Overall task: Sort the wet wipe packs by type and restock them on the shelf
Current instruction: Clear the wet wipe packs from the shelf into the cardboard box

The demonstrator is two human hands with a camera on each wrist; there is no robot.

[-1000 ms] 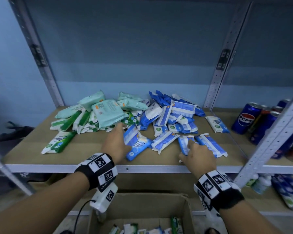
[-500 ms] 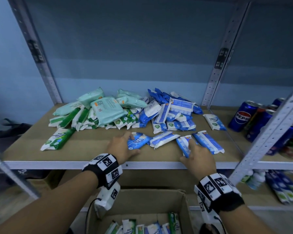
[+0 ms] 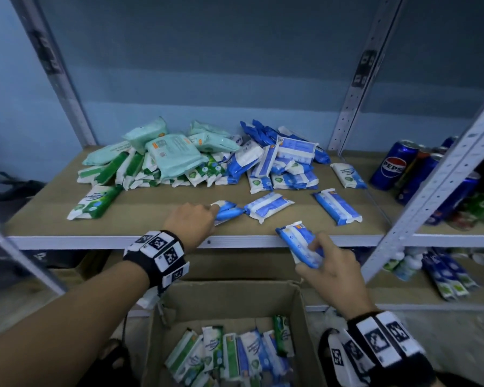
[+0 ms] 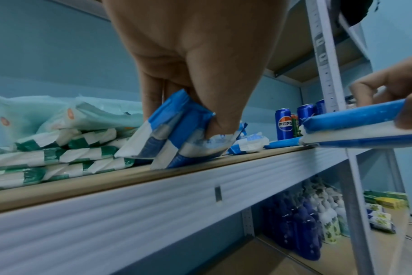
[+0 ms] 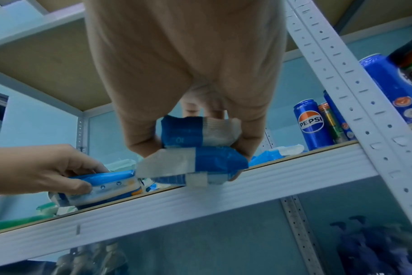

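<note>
at the front edge of the shelf point(image 3: 252, 241), the left hand point(image 3: 190, 222) pinches a blue wet wipe pack point(image 3: 227, 212) resting on the board. toward 4 o'clock from it, the right hand point(image 3: 330, 269) grips two blue packs point(image 5: 200, 147), lifted just past the edge. mint, green and blue packs point(image 3: 196, 160) lie heaped toward 12 o'clock. a cardboard box point(image 3: 229, 297) of packs sits below at 6 o'clock; pepsi cans point(image 3: 394, 163) stand at 2 o'clock.
</note>
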